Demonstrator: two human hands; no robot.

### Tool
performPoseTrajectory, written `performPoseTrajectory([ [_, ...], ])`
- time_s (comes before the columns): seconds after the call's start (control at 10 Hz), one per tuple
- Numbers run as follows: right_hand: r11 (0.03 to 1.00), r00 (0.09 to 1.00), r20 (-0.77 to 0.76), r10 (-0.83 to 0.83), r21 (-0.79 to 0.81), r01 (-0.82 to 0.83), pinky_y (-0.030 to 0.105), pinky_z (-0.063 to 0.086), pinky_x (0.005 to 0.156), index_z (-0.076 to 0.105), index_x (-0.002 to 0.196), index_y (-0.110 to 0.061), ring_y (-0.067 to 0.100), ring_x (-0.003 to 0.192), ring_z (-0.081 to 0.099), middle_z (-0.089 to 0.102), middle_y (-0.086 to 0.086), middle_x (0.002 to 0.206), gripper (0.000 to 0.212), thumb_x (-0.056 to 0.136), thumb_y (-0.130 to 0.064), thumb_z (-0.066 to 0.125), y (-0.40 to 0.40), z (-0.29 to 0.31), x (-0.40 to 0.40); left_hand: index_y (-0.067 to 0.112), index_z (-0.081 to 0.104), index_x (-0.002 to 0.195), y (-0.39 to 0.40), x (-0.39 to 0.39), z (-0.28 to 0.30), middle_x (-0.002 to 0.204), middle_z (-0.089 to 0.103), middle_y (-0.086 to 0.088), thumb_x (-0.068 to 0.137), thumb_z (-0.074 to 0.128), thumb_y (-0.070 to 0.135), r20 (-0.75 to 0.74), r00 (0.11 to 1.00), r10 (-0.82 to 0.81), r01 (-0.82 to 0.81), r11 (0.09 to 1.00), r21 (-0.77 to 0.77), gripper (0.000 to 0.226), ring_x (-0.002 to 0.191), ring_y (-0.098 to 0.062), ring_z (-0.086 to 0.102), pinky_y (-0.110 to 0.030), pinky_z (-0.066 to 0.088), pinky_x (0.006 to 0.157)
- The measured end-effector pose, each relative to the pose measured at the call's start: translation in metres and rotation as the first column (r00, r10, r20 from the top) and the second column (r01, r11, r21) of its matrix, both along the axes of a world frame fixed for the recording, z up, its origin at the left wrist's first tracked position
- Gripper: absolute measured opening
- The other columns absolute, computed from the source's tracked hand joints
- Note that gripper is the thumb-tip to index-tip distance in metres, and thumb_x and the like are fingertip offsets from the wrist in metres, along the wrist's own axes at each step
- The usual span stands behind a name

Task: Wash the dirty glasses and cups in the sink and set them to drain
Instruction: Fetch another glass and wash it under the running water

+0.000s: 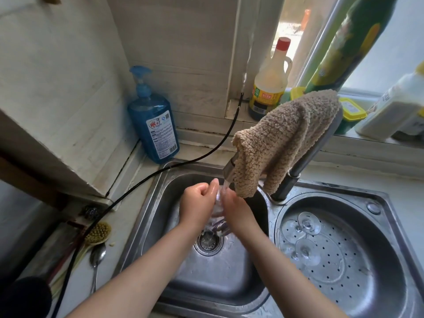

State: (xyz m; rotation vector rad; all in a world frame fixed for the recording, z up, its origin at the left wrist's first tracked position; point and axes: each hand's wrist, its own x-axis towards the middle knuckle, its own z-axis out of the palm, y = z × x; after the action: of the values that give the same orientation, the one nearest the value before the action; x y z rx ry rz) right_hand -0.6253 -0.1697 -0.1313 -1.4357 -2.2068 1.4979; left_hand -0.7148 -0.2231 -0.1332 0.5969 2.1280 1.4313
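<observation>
Item: clear glass (217,206), held between both hands under running water (226,185) from the tap (230,171). The left hand (199,204) is closed around the glass from 9 o'clock, fingers curled over its upper part. The right hand (234,208) is pressed against it from 3 o'clock; how far its fingers wrap cannot be told, as the glass is mostly hidden and blurred by the water.

Container: left sink basin (160,203), steel, wet. The held glass is located above its drain (208,242), toward 12 o'clock. A small purplish object lies just beside the drain; it cannot be identified.

Container: right basin with a perforated strainer (358,260). Two stemmed glasses (308,222) are lodged in it upside down, at 3 o'clock of the hands.

Surroundings: a brown cloth (282,138) is draped over the tap. A blue soap bottle (154,125) is stood at 11 o'clock; a spoon (97,255) and brush (99,232) are laid at 8 o'clock.
</observation>
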Motion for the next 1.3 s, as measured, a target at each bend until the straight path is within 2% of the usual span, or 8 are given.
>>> performPoseTrajectory([
  [0.1, 0.371, 0.876, -0.187, -0.445, -0.929, -0.01, 0.038, 0.053, 0.076, 0.059, 0.104, -0.002, 0.03, 0.082, 0.063, 0.061, 0.017, 0.097, 0.037, 0.097, -0.035, 0.044, 0.01, 0.003, 0.005, 0.009, 0.052, 0.047, -0.001, 0.004, 0.007, 0.045, 0.045, 0.002, 0.094, 0.057, 0.028, 0.157, 0.986, -0.063, 0.046, 0.992, 0.114, 0.05, 0.05, -0.017, 0.044, -0.031, 0.038, 0.055],
  [0.2, 0.258, 0.801, -0.173, -0.573, -0.966, -0.025, 0.038, 0.051, 0.079, 0.058, 0.109, -0.001, 0.028, 0.084, 0.062, 0.064, 0.015, 0.097, 0.044, 0.094, -0.04, 0.043, 0.002, -0.005, 0.006, 0.017, 0.053, 0.046, 0.001, 0.004, 0.006, 0.046, 0.049, 0.004, 0.092, 0.055, 0.032, 0.244, 0.969, -0.028, -0.002, 0.993, 0.12, 0.048, 0.053, -0.028, 0.054, -0.032, 0.042, 0.06],
  [0.4, 0.625, 0.707, -0.288, -0.646, -0.731, 0.275, 0.029, 0.053, 0.06, 0.059, 0.1, -0.002, 0.017, 0.066, 0.066, 0.065, 0.015, 0.091, 0.034, 0.103, -0.021, 0.03, 0.004, -0.007, 0.002, 0.019, 0.066, 0.095, -0.008, 0.012, 0.0, 0.084, 0.071, -0.002, 0.092, 0.037, 0.065, 0.562, 0.813, -0.152, 0.154, 0.987, 0.045, 0.055, 0.08, -0.021, 0.068, -0.036, 0.054, 0.081],
  [0.7, 0.992, 0.917, -0.398, -0.01, 0.109, 0.058, 0.01, 0.045, 0.064, 0.068, 0.084, -0.014, -0.002, 0.071, 0.064, 0.069, -0.006, 0.077, 0.035, 0.1, -0.031, 0.041, 0.002, 0.002, 0.027, 0.018, 0.052, 0.107, -0.027, 0.0, -0.02, 0.086, 0.069, 0.004, 0.071, 0.077, -0.008, 0.415, 0.791, -0.449, 0.436, 0.89, 0.133, 0.051, 0.073, -0.006, 0.069, -0.03, 0.056, 0.064],
  [0.8, 0.824, 0.915, -0.205, 0.349, 0.532, -0.195, 0.02, 0.044, 0.077, 0.069, 0.094, -0.027, 0.006, 0.084, 0.062, 0.07, -0.006, 0.088, 0.041, 0.094, -0.052, 0.037, -0.001, 0.002, 0.032, 0.024, 0.042, 0.122, -0.029, -0.007, -0.023, 0.11, 0.066, 0.0, 0.065, 0.085, 0.001, 0.252, 0.855, -0.453, 0.454, 0.889, 0.055, 0.074, 0.097, -0.012, 0.067, -0.034, 0.057, 0.083],
  [1.0, 0.919, 0.944, 0.117, 0.307, 0.222, -0.327, 0.035, 0.049, 0.084, 0.059, 0.112, -0.02, 0.024, 0.093, 0.065, 0.07, 0.006, 0.097, 0.058, 0.092, -0.063, 0.025, 0.003, 0.008, 0.011, 0.024, 0.039, 0.138, -0.02, 0.013, -0.022, 0.13, 0.051, 0.002, 0.07, 0.075, 0.023, -0.347, 0.846, -0.405, 0.406, 0.911, -0.073, 0.077, 0.11, -0.007, 0.052, -0.019, 0.044, 0.092],
  [1.1, 0.988, 0.99, 0.03, 0.138, 0.058, -0.14, 0.04, 0.049, 0.09, 0.061, 0.109, -0.013, 0.026, 0.096, 0.064, 0.067, 0.01, 0.103, 0.064, 0.092, -0.063, 0.025, 0.008, 0.006, 0.0, 0.022, 0.04, 0.137, -0.018, 0.015, -0.023, 0.127, 0.05, 0.005, 0.066, 0.081, 0.017, -0.389, 0.83, -0.399, 0.392, 0.914, -0.103, 0.082, 0.111, -0.012, 0.053, -0.027, 0.048, 0.085],
  [1.3, 0.78, 0.862, -0.016, 0.507, 0.433, -0.451, 0.034, 0.047, 0.075, 0.064, 0.097, -0.019, 0.018, 0.081, 0.061, 0.068, 0.0, 0.089, 0.036, 0.096, -0.042, 0.037, 0.004, 0.006, 0.02, 0.018, 0.04, 0.138, -0.018, -0.01, -0.018, 0.126, 0.046, 0.011, 0.066, 0.082, 0.013, -0.236, 0.884, -0.404, 0.395, 0.915, -0.087, 0.084, 0.112, -0.005, 0.051, -0.01, 0.038, 0.092],
])
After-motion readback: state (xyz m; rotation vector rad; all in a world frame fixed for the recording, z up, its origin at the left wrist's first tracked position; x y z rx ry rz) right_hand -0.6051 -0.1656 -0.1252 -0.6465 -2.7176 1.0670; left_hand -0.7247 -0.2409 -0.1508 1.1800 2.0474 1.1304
